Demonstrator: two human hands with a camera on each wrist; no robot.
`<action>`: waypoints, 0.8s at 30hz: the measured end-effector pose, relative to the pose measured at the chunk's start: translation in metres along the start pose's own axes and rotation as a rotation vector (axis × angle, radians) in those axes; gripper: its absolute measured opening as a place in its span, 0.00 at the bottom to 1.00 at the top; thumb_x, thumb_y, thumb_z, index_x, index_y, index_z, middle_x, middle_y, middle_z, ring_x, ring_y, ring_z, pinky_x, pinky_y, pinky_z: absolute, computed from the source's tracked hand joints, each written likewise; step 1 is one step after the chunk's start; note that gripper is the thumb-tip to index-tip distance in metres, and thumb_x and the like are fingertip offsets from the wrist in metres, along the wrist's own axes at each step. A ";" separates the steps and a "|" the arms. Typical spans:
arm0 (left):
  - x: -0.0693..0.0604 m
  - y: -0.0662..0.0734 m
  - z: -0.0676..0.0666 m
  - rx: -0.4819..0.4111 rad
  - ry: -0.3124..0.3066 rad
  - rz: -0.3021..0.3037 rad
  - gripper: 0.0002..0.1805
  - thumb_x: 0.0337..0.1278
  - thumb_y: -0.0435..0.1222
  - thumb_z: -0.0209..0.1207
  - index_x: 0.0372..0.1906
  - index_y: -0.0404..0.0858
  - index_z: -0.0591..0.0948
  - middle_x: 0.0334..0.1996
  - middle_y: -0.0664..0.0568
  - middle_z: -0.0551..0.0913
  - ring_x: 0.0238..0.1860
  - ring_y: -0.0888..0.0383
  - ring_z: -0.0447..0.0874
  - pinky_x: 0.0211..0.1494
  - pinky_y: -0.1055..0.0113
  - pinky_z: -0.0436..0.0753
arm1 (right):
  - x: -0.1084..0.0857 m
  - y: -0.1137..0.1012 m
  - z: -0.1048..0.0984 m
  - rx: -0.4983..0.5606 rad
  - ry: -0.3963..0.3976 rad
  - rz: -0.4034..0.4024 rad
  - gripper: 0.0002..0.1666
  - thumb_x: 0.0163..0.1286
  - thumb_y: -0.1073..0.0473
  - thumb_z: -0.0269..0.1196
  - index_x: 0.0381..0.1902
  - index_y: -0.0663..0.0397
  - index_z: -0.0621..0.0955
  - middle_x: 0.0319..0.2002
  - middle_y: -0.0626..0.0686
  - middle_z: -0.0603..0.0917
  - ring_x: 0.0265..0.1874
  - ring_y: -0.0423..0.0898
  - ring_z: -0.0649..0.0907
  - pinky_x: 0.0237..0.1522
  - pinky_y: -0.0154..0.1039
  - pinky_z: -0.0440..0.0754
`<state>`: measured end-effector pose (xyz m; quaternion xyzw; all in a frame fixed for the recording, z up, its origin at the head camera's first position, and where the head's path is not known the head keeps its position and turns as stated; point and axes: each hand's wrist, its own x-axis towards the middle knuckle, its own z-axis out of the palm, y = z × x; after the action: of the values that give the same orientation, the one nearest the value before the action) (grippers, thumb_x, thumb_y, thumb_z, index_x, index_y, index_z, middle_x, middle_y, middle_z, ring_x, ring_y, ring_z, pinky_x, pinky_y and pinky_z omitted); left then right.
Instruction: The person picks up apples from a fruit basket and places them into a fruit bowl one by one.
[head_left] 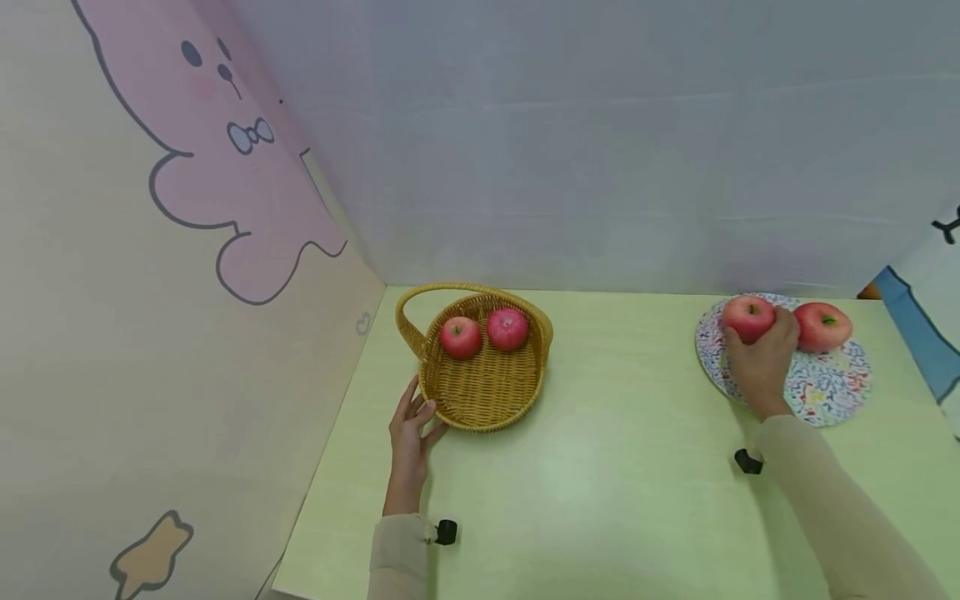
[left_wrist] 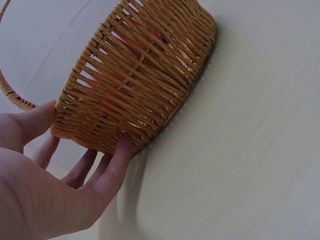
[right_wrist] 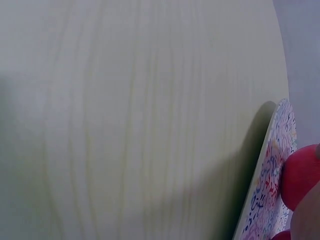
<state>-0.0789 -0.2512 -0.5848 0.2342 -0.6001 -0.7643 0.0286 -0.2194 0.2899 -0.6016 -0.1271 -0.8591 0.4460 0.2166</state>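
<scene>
My left hand rests its spread, slightly bent fingers against the outer wall of a round wicker basket; the left wrist view shows the thumb by the rim of the basket. Inside, at the back, lie a red apple and a darker pink round fruit. Over at the right, my right hand grips a red apple above the left part of a speckled plate. Another apple sits on the plate beside it. The right wrist view catches the gripped apple at its edge.
The pale green table spans between basket and plate. A grey-white wall covering stands behind its back edge, and a wall with a pink cartoon figure is at the left. The basket's tall handle arches over its back.
</scene>
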 end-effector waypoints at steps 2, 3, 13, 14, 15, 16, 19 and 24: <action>0.000 0.000 0.000 -0.001 0.003 -0.001 0.34 0.75 0.33 0.59 0.78 0.61 0.68 0.75 0.46 0.71 0.72 0.43 0.76 0.56 0.54 0.88 | -0.001 0.000 -0.001 -0.005 0.002 -0.004 0.46 0.72 0.57 0.65 0.79 0.62 0.55 0.76 0.67 0.58 0.77 0.62 0.59 0.83 0.55 0.56; 0.000 0.000 0.000 -0.002 0.003 0.000 0.34 0.75 0.33 0.59 0.78 0.61 0.68 0.75 0.46 0.71 0.72 0.42 0.76 0.57 0.54 0.88 | -0.002 -0.001 -0.001 -0.005 0.004 -0.006 0.46 0.72 0.57 0.66 0.79 0.61 0.55 0.76 0.66 0.59 0.77 0.61 0.59 0.83 0.55 0.56; -0.001 0.000 -0.001 0.002 -0.002 0.002 0.34 0.76 0.33 0.58 0.80 0.59 0.66 0.77 0.45 0.69 0.72 0.42 0.75 0.57 0.54 0.88 | -0.008 -0.001 -0.002 -0.008 0.049 -0.057 0.44 0.71 0.58 0.67 0.77 0.62 0.59 0.75 0.67 0.62 0.76 0.61 0.61 0.82 0.53 0.57; -0.001 0.000 0.000 0.003 -0.003 0.004 0.34 0.76 0.33 0.58 0.80 0.59 0.66 0.77 0.45 0.69 0.72 0.42 0.75 0.57 0.54 0.88 | -0.009 -0.002 -0.002 -0.007 0.054 -0.065 0.44 0.71 0.58 0.67 0.77 0.62 0.59 0.75 0.68 0.62 0.76 0.62 0.61 0.82 0.52 0.57; -0.001 0.000 0.000 0.003 -0.004 0.005 0.34 0.76 0.33 0.58 0.80 0.59 0.66 0.77 0.44 0.69 0.72 0.42 0.75 0.57 0.54 0.88 | -0.010 -0.003 -0.002 -0.003 0.060 -0.077 0.44 0.71 0.59 0.67 0.77 0.63 0.59 0.74 0.68 0.62 0.76 0.62 0.61 0.82 0.52 0.57; -0.001 0.000 0.000 0.006 -0.006 0.006 0.34 0.76 0.33 0.58 0.80 0.60 0.66 0.77 0.45 0.69 0.72 0.42 0.75 0.57 0.54 0.88 | -0.012 -0.004 -0.002 0.007 0.065 -0.089 0.44 0.71 0.59 0.67 0.77 0.64 0.60 0.74 0.69 0.63 0.76 0.62 0.62 0.82 0.52 0.57; -0.001 0.000 0.001 -0.001 -0.005 0.005 0.34 0.75 0.34 0.59 0.79 0.60 0.67 0.76 0.46 0.70 0.72 0.42 0.75 0.57 0.53 0.88 | -0.019 -0.011 -0.001 0.051 0.067 -0.126 0.43 0.70 0.62 0.67 0.77 0.63 0.61 0.74 0.68 0.64 0.76 0.61 0.62 0.82 0.51 0.58; -0.001 0.001 -0.001 -0.006 -0.011 0.005 0.34 0.75 0.33 0.59 0.80 0.59 0.66 0.77 0.46 0.69 0.73 0.42 0.75 0.57 0.53 0.88 | -0.031 -0.025 0.002 0.116 0.043 -0.160 0.43 0.69 0.65 0.67 0.78 0.61 0.63 0.75 0.66 0.64 0.77 0.58 0.63 0.82 0.49 0.57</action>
<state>-0.0780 -0.2517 -0.5839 0.2284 -0.5985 -0.7674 0.0280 -0.1937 0.2614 -0.5897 -0.0551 -0.8344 0.4733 0.2770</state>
